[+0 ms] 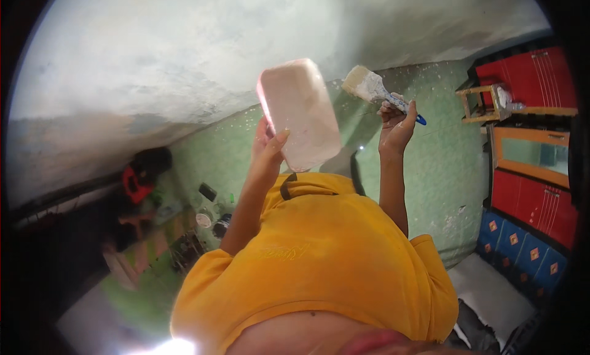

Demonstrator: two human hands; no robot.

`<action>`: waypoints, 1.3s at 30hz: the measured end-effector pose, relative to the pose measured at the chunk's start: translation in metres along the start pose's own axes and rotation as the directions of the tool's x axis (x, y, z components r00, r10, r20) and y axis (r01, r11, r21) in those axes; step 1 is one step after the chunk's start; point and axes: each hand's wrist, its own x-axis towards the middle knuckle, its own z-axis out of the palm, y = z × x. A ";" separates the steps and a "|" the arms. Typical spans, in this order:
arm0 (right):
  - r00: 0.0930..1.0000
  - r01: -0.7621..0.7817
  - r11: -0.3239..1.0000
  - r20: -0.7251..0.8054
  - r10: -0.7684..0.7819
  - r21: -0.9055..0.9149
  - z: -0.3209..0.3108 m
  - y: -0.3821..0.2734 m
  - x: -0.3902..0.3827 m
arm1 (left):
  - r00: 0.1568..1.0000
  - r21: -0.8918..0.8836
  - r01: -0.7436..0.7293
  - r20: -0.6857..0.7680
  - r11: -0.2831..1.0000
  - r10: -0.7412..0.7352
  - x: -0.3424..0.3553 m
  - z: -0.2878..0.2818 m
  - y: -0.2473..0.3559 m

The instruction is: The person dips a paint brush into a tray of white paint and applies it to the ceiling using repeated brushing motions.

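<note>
My left hand (268,143) grips the edge of a pink rectangular plastic tub (304,112), its thumb over the near left rim. A pale coating covers the tub's inside. To the right of it, my right hand (396,124) is closed round the handle of a wide paintbrush (372,86). White paint cakes the brush's lower bristles and ferrule, and the handle ends in a blue tip. The bristles point up and left, apart from both the tub and the wall. White smears show on my right fingers.
A patchy white wall (184,54) rises ahead. Paint specks dot the green floor (430,164). On the right stand a small wooden stool (474,104), a red cabinet (531,78) and a blue patterned panel (515,241). Cluttered items, including a small white container (203,220), lie at left.
</note>
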 end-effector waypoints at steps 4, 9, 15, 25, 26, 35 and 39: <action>0.987 -0.133 0.985 -0.102 0.123 -0.105 -0.035 0.033 0.021 | 0.999 0.050 -0.002 -0.041 0.999 0.004 0.017 -0.013 -0.005; 0.956 -0.267 0.936 -0.184 0.228 -0.229 -0.082 0.086 0.074 | 0.996 0.048 -0.006 -0.089 0.999 0.010 0.039 -0.010 -0.018; 0.942 -0.323 0.885 -0.202 0.267 -0.335 -0.127 0.173 0.147 | 0.983 -0.045 -0.033 -0.182 0.998 0.024 0.066 -0.020 -0.070; 0.876 -0.456 0.878 -0.245 0.415 -0.142 -0.194 0.352 0.232 | 0.947 -0.036 -0.025 -0.321 0.999 0.012 0.104 -0.105 -0.171; 0.873 -0.458 0.877 -0.257 0.414 -0.147 -0.209 0.366 0.242 | 0.947 -0.042 -0.013 -0.322 0.999 -0.001 0.110 -0.109 -0.182; 0.712 -0.698 0.712 -0.188 0.677 -0.076 -0.297 0.490 0.320 | 0.923 -0.058 0.040 -0.380 0.998 -0.059 0.116 -0.157 -0.283; 0.810 -0.531 0.498 -0.239 0.535 -0.685 -0.308 0.529 0.362 | 0.911 -0.061 0.001 -0.412 0.998 -0.026 0.112 -0.163 -0.315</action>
